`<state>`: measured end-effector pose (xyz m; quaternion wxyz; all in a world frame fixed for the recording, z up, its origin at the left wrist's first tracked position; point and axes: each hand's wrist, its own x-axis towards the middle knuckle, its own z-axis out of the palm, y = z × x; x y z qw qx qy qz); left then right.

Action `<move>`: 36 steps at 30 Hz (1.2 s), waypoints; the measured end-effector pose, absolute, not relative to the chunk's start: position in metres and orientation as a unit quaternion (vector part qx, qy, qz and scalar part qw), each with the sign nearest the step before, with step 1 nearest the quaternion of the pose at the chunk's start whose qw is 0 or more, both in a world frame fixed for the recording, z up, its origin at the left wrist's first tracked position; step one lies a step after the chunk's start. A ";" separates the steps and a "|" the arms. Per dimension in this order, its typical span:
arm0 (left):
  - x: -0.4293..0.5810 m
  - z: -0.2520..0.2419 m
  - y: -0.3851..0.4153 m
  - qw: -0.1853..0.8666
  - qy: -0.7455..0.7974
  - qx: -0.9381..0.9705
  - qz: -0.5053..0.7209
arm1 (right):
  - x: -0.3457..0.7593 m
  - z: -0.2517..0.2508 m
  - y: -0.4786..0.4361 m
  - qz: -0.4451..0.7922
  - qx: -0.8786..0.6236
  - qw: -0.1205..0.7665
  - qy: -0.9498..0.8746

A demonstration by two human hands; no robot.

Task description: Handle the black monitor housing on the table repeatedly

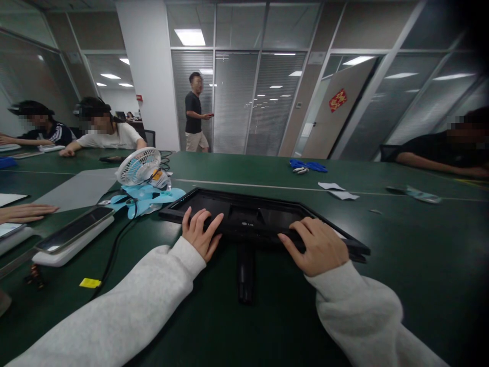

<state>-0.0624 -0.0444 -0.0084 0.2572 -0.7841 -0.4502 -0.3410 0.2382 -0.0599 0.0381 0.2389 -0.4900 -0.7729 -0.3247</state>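
Note:
A black LG monitor (244,230) lies on the green table in front of me, its recessed side facing up. From its near edge a black stand neck (245,275) points towards me. My left hand (201,232) is closed over the left part of that near edge, fingers on top and thumb to the right. On the right part, my right hand (319,244) grips the same edge with curled fingers and the thumb pointing left. The undersides of both grips are hidden.
Left of the monitor stand a white fan (139,167), light-blue fan blades (153,198) and a phone on a white box (76,229). A black cable (118,239) runs nearby. Blue gloves (308,165) and paper pieces (338,191) lie beyond. Other people sit around; one person (194,109) walks behind.

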 end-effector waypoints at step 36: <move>-0.068 -0.008 -0.042 0.254 -0.507 -0.759 -0.321 | 0.239 0.036 -0.060 -0.344 -0.500 0.231 -0.761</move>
